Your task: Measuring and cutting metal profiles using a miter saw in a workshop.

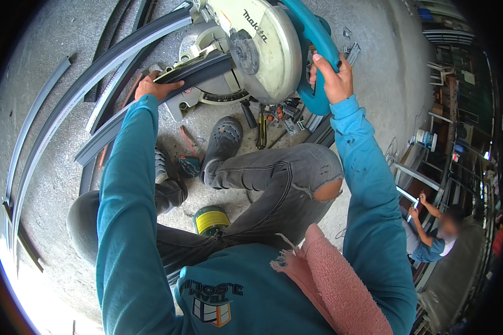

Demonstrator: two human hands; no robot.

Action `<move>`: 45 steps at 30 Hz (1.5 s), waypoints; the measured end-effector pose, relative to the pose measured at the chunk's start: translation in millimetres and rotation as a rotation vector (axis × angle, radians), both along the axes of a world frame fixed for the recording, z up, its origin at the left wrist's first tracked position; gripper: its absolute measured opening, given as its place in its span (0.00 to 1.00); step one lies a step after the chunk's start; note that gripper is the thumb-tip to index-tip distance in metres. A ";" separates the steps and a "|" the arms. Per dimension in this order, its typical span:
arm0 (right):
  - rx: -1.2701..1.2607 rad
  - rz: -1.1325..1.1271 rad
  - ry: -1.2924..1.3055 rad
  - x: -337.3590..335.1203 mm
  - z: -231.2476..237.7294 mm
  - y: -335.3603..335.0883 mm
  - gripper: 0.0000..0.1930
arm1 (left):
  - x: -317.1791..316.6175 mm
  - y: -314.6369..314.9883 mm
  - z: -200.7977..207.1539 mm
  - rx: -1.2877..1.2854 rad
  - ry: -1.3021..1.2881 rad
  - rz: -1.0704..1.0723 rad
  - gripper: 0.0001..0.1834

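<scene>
Lying across the saw (280, 62), the profile (202, 71) looks dark grey.

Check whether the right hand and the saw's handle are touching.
Touching. The head view shows the right hand closed around the teal handle, with the fingers curled into its opening.

Both arms (131, 190) reach forward, left hand (152, 87) with thumb (174, 85) extended, right hand (339, 81) with fingers (313, 71) curled.
</scene>
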State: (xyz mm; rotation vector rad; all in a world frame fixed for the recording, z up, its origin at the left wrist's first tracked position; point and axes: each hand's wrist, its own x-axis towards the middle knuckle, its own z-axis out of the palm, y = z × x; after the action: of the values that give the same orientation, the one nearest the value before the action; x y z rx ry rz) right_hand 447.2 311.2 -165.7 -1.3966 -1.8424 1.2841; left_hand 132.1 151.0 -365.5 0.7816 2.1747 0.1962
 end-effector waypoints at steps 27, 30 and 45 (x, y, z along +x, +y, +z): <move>0.065 0.039 0.110 28.9 -47.8 -20.0 0.11 | 2.9 -4.4 -11.1 0.075 0.050 -0.007 0.51; 0.065 0.048 0.127 29.8 -54.4 -21.3 0.11 | 1.1 -5.0 -12.8 0.070 0.058 -0.010 0.51; 0.109 0.058 0.112 33.3 -67.7 -21.9 0.11 | 1.2 -6.0 -13.5 0.072 0.055 0.013 0.49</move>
State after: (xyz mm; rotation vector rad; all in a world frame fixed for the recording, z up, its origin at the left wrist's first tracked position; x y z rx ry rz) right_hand 480.4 289.4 -233.4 -1.1989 -1.8597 1.2438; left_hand 133.3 145.0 -379.0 0.8219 2.2356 0.2643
